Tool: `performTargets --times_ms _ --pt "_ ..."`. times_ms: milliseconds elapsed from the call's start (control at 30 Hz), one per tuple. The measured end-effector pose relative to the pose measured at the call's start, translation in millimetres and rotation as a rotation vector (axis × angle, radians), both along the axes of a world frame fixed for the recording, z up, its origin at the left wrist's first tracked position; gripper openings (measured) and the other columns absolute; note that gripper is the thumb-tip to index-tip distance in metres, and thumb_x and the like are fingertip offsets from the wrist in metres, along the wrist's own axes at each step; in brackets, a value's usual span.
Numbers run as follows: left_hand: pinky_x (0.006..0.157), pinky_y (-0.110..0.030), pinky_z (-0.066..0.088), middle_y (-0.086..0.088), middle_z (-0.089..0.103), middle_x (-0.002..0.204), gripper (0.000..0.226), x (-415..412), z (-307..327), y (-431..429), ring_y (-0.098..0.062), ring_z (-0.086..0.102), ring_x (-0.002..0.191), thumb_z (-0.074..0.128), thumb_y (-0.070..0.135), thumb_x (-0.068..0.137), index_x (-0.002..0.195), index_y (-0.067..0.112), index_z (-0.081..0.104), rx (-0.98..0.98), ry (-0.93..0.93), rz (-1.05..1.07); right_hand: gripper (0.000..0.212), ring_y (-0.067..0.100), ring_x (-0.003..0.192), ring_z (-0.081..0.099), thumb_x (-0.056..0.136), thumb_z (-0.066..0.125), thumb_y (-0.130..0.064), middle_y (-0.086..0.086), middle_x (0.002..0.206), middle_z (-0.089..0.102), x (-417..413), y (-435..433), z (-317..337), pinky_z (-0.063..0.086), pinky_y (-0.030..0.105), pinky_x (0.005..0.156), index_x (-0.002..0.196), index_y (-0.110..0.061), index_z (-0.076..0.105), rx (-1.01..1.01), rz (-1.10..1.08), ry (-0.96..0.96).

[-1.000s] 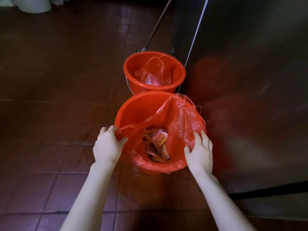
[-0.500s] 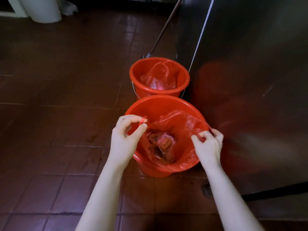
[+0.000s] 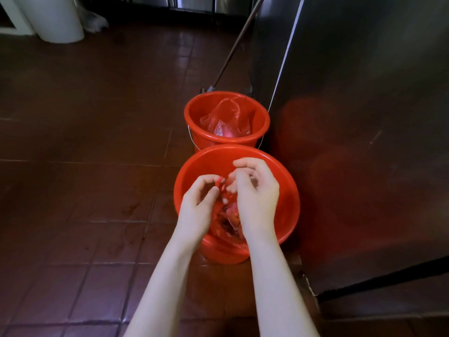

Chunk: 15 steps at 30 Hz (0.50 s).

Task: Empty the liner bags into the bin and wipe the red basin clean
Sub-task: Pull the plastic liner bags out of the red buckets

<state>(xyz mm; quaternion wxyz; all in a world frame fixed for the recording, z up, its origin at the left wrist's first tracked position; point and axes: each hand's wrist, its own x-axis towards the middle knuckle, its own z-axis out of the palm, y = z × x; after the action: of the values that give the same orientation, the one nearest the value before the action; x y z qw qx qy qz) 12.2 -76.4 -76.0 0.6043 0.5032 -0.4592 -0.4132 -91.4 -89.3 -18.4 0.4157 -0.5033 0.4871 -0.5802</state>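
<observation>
Red plastic basin (image 3: 288, 190): round, upright on the floor (image 3: 85, 142), its right side close beside a steel cabinet (image 3: 364, 93).

Bag (image 3: 224, 229): thin red liner, inside the basin at its near side, top gathered upward between both hands. Pale and pinkish scraps show through its mouth, too blurred to name.

Left hand (image 3: 196, 207): above the basin's near-left part, thumb and forefinger pinching a twisted strip of the bag's top edge.

Right hand (image 3: 257, 198): just beside the left, over the basin's middle, fingers curled down toward the gathered top. Fingertips blurred; whether they grip the plastic cannot be told.

Bucket (image 3: 192, 122): red, smaller, with a wire handle, directly behind the basin and almost touching it.

Second bag (image 3: 226, 117): crumpled red liner, loose inside the bucket.

Pole (image 3: 233, 52): metal, slanting from behind the bucket up along the cabinet's corner.

White container (image 3: 56, 20): cylindrical, far left corner, well apart from the basin.

Floor: dark red-brown tiles, glossy.
</observation>
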Motion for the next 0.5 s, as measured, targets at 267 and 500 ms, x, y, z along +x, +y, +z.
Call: performTargets --times_ms 267,500 --pt "0.083 -0.023 0.052 0.002 0.07 0.104 0.015 -3 -1 6 -0.013 0.067 0.1 0.058 0.018 0.095 0.104 0.028 0.064 0.035 -0.064 -0.187 0.028 0.019 0.083 0.064 0.072 0.054 -0.003 0.007 0.084 0.066 -13 9 -23 0.051 0.031 0.074 0.087 -0.022 0.067 0.133 0.239 -0.193" --pt "0.074 -0.014 0.049 0.005 0.072 0.09 0.016 0 2 8 -0.007 0.068 0.088 0.064 0.007 0.091 0.091 0.022 0.07 -0.022 -0.046 0.087 0.023 -0.002 0.103 0.059 0.087 0.069 -0.032 -0.019 0.117 0.056 -29 0 -39 0.049 0.02 0.09 0.109 -0.033 0.068 0.097 0.285 0.476"
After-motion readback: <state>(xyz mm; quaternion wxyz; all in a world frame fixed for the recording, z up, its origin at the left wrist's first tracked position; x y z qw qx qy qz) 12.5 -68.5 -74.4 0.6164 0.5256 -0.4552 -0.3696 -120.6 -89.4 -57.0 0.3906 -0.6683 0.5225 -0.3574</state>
